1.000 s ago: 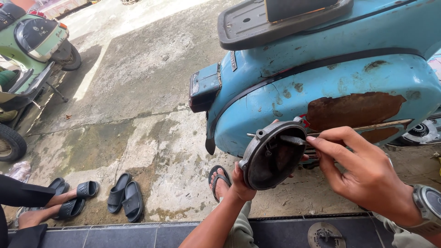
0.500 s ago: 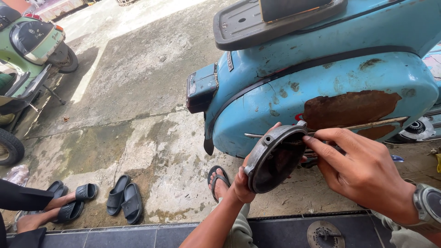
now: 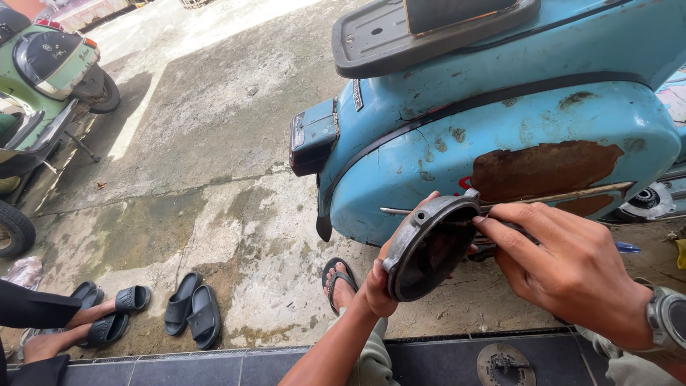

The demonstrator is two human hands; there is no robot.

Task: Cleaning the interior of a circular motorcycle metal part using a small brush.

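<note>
Nearest the camera, the left hand (image 3: pixel 377 286) comes up from below and grips the lower rim of a round, dark grey metal cover plate with a raised lip and small lugs (image 3: pixel 431 247), its fingers closed around the edge and partly hidden behind it. The right hand (image 3: pixel 572 268), a watch with a metal case (image 3: pixel 670 317) on its wrist, lies just beside the plate on its right; its fingers (image 3: pixel 516 214) are pinched together at the plate's upper rim, on something too small to make out. Below the plate, a round metal floor drain (image 3: pixel 504 362) sits in the dark tiled step (image 3: pixel 214 368), and a foot in a black sandal (image 3: pixel 339 282) rests on the stained concrete floor (image 3: pixel 214 179). Directly behind the plate stands a weathered light blue scooter body with a large rust patch (image 3: pixel 500 136) and a grey rear rack (image 3: pixel 386 36). Well left of the plate, a pair of black slide sandals (image 3: pixel 193 313) lies empty, beside another person's feet in similar sandals (image 3: pixel 107 311). Farthest from the plate, at the upper left, stands a pale green scooter (image 3: pixel 50 64).
</note>
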